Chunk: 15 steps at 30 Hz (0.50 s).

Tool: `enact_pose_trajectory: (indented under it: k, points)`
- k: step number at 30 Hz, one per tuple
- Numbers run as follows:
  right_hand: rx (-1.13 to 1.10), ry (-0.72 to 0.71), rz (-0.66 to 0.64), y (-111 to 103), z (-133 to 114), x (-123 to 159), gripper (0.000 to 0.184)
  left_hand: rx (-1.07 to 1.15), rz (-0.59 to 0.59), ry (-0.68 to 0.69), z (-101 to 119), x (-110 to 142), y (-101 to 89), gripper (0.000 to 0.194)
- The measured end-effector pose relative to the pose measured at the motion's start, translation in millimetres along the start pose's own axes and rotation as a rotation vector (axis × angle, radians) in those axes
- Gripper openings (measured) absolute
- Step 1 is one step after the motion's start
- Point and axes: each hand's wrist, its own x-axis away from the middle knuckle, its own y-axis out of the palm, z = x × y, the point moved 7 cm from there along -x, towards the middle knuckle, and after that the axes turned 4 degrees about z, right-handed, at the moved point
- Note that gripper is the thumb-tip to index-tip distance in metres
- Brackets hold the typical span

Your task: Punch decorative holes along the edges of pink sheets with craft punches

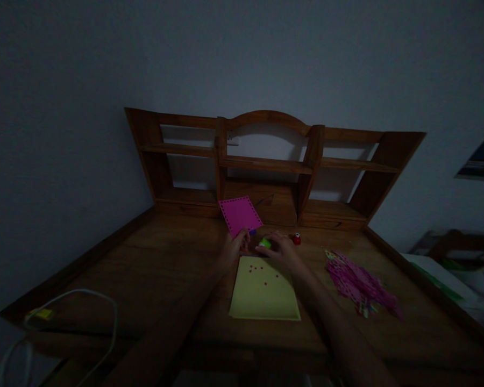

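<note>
While the desk (pixel 173 269) stretches from the yellow paper (pixel 265 298) to its nine o'clock rim (pixel 78 260), the left hand (pixel 237 246) grips a dot-edged pink sheet (pixel 240 215) near twelve, the right hand (pixel 283 248) a green punch (pixel 265 244).

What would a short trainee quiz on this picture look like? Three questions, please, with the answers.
1. Which hand holds the square pink sheet?
2. True or false: the pile of pink pieces lies to the right of the yellow paper.
3. What is the main colour of the small object at the right hand? A) orange B) green C) black

Key:
1. The left hand.
2. True.
3. B.
</note>
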Motion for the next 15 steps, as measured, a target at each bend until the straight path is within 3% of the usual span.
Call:
enact_pose_trajectory:
  k: [2,5,9,15]
  points:
    - [0.049,-0.032,-0.047,5.7,-2.8,1.7,0.025,0.001,0.001,-0.006,0.7,0.0,0.2,0.033]
    - [-0.119,0.122,-0.107,10.3,5.2,0.7,0.029,-0.003,-0.002,-0.007,2.2,0.6,0.5,0.032]
    - [-0.391,0.325,-0.082,6.8,17.3,-0.6,0.033,-0.008,0.012,0.001,3.8,1.6,-0.3,0.033]
    - [-0.621,0.435,-0.057,6.2,34.7,-1.7,0.026,0.010,-0.062,-0.019,2.7,2.8,6.8,0.036]
